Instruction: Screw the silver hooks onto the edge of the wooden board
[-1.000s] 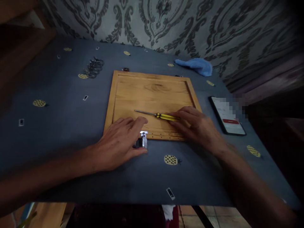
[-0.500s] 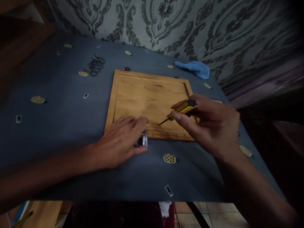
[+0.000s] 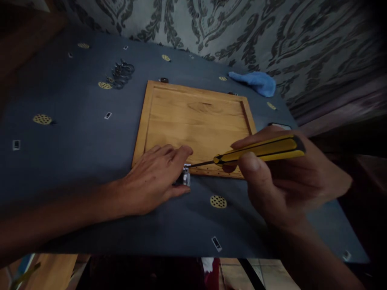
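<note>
My right hand is closed around a screwdriver with a yellow and black handle. Its thin shaft points left, and the tip meets a small metal hinge at the near edge of a framed wooden panel. My left hand rests over the panel's near left part, its fingers on the wood. Between its thumb and index finger it steadies the hinge, part of which the hand hides. Small dark holes run along the near edge, right of the hinge.
Several metal pieces lie in a pile at the back left of the blue patterned tablecloth. A blue cloth lies at the back right, near the wallpapered wall. A phone-like object sits partly behind my right hand.
The screwdriver has swung lower and to the left, its tip moving from above the panel onto the hinge. My left hand stays at the hinge. The view has shifted slightly.
</note>
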Tool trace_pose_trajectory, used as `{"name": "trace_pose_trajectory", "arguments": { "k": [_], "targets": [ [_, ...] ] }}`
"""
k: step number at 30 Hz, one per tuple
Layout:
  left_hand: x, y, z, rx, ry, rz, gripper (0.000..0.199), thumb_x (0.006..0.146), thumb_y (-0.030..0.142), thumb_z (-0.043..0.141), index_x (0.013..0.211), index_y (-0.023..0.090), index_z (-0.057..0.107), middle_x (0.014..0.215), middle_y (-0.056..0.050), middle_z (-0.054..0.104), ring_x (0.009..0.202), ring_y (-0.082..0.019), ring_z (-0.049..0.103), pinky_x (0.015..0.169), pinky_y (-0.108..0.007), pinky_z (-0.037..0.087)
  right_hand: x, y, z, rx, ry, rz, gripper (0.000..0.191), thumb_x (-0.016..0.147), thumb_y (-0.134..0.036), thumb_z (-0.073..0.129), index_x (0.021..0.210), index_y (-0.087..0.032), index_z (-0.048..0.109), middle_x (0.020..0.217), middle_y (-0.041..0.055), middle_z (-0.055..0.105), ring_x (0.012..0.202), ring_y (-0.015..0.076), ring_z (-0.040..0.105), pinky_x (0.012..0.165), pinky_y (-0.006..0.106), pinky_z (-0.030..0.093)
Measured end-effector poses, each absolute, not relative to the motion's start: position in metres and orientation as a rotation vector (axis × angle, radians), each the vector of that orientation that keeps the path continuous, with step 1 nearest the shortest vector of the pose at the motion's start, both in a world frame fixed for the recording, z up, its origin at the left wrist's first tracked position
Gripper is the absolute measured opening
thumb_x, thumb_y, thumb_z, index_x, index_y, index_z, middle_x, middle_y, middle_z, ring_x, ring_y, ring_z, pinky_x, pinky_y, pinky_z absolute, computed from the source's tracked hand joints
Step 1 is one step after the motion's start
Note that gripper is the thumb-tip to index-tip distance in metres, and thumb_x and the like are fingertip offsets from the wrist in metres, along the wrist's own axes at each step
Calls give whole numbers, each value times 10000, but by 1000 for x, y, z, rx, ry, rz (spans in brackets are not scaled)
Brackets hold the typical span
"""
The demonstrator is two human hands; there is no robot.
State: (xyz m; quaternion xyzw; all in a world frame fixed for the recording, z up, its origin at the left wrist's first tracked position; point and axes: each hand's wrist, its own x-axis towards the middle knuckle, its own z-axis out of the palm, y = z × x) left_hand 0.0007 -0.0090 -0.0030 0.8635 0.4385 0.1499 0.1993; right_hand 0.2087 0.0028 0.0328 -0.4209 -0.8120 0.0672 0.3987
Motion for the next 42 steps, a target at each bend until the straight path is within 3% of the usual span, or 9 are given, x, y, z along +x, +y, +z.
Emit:
{"name": "trace_pose_trajectory", "arguments": {
  "k": [6,11,24,29,36,42],
  "targets": [
    [1,-9,-4,2426,1248,402,525,846,345,751,1236,170,445,1115,-99,674,1035,-282,633,859,-399,501,210,4,33,-1016,-2058,169,111,958,-251,577,907,-312,654,805,13,685,675,214,641,587,370,484],
    [2,-8,-6,2427,1251,411,528,839,357,757,1228,181,446,1098,-88,676,1008,-276,636,836,-390,498,205,1,32,-1044,-2034,218,91,960,-260,572,920,-320,628,759,14,655,639,221,619,543,374,475],
    [1,-9,-5,2420,1254,400,513,845,345,750,1226,182,448,1091,-84,674,1012,-274,635,844,-387,491,207,2,31,-1053,-2008,249,152,947,-210,578,891,-330,653,765,0,658,665,216,618,597,383,464],
    [1,-8,-7,2405,1251,429,543,835,389,760,1232,198,443,1107,-80,674,1039,-281,633,853,-393,495,209,7,32,-903,-2057,290,103,888,-213,680,821,-285,648,793,-6,681,685,183,613,603,359,469],
    [2,-8,-5,2392,1246,402,536,848,375,749,1250,178,453,1128,-104,674,1064,-298,636,864,-411,500,211,6,38,-952,-2134,255,164,874,-152,672,813,-300,640,805,6,671,696,217,626,614,389,473],
    [3,-7,-3,2372,1250,386,533,842,362,749,1246,158,468,1100,-113,674,1041,-307,640,852,-415,497,205,7,39,-977,-2083,391,145,909,-235,667,813,-309,588,803,-1,658,743,217,651,609,389,530]
  ]
}}
